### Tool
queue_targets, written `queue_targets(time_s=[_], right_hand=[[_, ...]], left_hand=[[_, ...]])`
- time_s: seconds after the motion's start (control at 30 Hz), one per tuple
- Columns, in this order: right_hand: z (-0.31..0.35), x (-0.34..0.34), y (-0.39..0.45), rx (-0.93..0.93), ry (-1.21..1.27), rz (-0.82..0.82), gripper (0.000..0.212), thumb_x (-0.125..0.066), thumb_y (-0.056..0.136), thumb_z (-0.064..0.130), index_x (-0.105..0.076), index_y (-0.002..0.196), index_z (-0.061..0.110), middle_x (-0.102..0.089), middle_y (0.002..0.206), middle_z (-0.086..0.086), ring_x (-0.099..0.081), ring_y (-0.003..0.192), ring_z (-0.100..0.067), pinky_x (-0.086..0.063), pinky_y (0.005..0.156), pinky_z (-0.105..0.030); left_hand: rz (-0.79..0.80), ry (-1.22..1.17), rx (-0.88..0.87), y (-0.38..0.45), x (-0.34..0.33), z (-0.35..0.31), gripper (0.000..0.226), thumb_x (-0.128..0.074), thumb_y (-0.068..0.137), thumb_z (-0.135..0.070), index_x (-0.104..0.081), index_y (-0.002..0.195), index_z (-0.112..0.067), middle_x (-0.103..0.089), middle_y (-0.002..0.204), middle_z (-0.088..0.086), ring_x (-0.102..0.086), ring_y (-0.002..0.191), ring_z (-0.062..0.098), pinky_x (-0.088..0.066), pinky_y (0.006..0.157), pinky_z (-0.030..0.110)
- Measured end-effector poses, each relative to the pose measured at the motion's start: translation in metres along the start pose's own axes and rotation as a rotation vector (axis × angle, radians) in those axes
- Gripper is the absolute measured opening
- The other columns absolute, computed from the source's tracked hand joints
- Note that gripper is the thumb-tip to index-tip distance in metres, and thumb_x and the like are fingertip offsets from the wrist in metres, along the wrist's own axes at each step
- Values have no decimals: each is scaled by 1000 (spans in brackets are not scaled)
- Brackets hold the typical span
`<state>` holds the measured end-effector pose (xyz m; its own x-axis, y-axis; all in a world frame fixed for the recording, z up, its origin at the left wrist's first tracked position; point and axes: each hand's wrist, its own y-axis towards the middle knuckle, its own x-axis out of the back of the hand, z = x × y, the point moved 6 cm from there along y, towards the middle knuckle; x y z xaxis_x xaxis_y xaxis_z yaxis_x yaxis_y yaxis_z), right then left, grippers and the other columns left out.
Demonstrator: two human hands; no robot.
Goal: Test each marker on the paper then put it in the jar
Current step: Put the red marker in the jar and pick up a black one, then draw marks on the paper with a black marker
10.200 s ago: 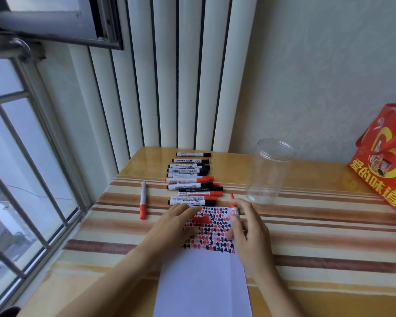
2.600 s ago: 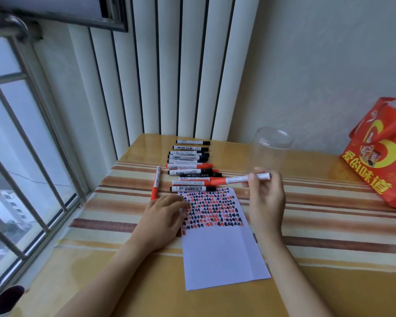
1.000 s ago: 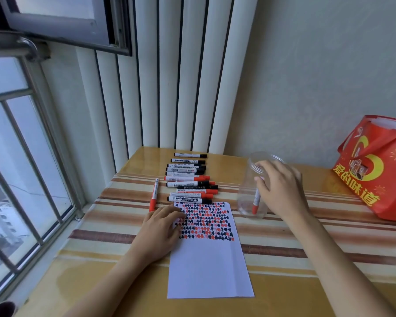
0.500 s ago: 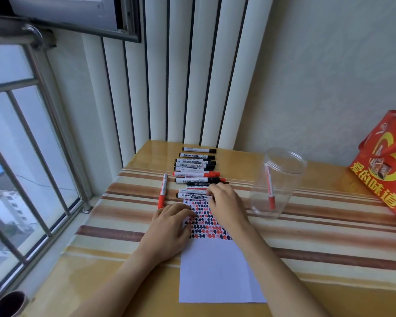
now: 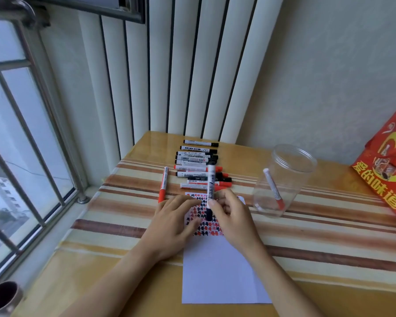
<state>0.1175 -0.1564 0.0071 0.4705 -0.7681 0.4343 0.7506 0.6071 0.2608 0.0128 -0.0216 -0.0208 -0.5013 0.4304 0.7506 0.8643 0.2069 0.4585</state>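
My right hand [image 5: 232,216] grips a black marker [image 5: 211,184] nearly upright over the white paper [image 5: 217,271], its black cap end down over the red and black marks. My left hand [image 5: 174,221] lies flat on the paper's left edge. A clear plastic jar [image 5: 284,179] stands to the right with one red marker [image 5: 273,188] leaning inside. Behind the paper lies a row of several black and red markers [image 5: 198,165]. A lone red marker [image 5: 163,184] lies left of the row.
A red printed bag [image 5: 384,165] stands at the table's right end. The striped table [image 5: 329,236] meets a barred window [image 5: 21,133] on the left and vertical blinds [image 5: 181,69] behind. A dark cup [image 5: 1,298] sits at the bottom left corner.
My right hand dropped the red marker into the jar, reached to the row, and now has lifted a black marker over the paper. My left hand stayed on the paper.
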Motion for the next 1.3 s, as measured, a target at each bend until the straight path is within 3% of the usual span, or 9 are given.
queue_targets(time_s=[0.17,0.3,0.43,0.53,0.63,0.7,0.9,1.07,1.3], right_hand=[[-6,-15,-26,-160,450,96,11,-56,105,15,-61,104,6,-68,81,-6,-58,67,-20,-46,60,-27],[-5,11,-24,-116,513,-34,21,-64,94,29,-61,93,8,-57,70,-8,-53,65,-23,-45,58,-28],[-12,32,-20,-48,307,-25,15,-69,91,18,-61,88,5,-58,65,-4,-54,60,-18,-48,58,-32],[-8,34,-23,193,-139,26,9,-66,94,14,-64,85,15,-62,76,7,-59,70,-15,-49,66,-34],[4,12,-32,407,-467,65,12,-60,96,28,-67,99,18,-64,93,8,-60,90,-14,-49,80,-32],[10,-9,-37,436,-558,92,22,-55,98,37,-63,105,17,-63,97,5,-58,88,-17,-45,74,-29],[23,-23,-42,559,-699,-52,18,-50,100,40,-51,97,22,-56,74,3,-57,61,-23,-27,50,-27],[13,-12,-41,481,-765,-66,29,-41,104,50,-58,98,27,-59,67,3,-58,54,-26,-38,42,-31],[-7,15,-33,239,-408,-64,18,-42,107,28,-58,108,20,-56,92,16,-49,80,-5,-46,72,-30]], left_hand=[[79,-111,-109,1,-1,-10,24,-49,103,-36,-58,123,-26,-60,104,-14,-56,99,10,-45,85,36],[26,-101,-87,-1,7,-11,19,-44,105,-27,-55,118,-20,-53,98,-9,-49,90,13,-41,79,32],[40,-127,-118,-1,12,-21,15,-37,108,-24,-51,109,-18,-48,100,-13,-46,94,15,-40,85,34],[36,-73,-136,-1,11,-23,25,-33,110,-29,-51,102,-15,-49,96,-8,-44,89,19,-41,81,38],[42,-14,-147,-1,7,-23,32,-33,110,-35,-52,97,-13,-52,91,-4,-45,83,20,-43,75,42],[44,-32,-171,-2,5,-24,35,-33,109,-37,-54,96,-11,-54,90,-4,-47,81,21,-43,73,42],[7,-73,-161,-3,7,-19,44,-30,109,-39,-54,90,-7,-56,86,-1,-51,80,22,-44,71,44],[-112,-85,-133,-5,20,-17,36,-37,108,-33,-59,92,-8,-54,85,-3,-49,78,22,-44,68,42],[-151,49,-25,-1,21,-6,17,-54,102,-30,-64,108,-19,-60,100,-6,-54,92,19,-45,78,34]])
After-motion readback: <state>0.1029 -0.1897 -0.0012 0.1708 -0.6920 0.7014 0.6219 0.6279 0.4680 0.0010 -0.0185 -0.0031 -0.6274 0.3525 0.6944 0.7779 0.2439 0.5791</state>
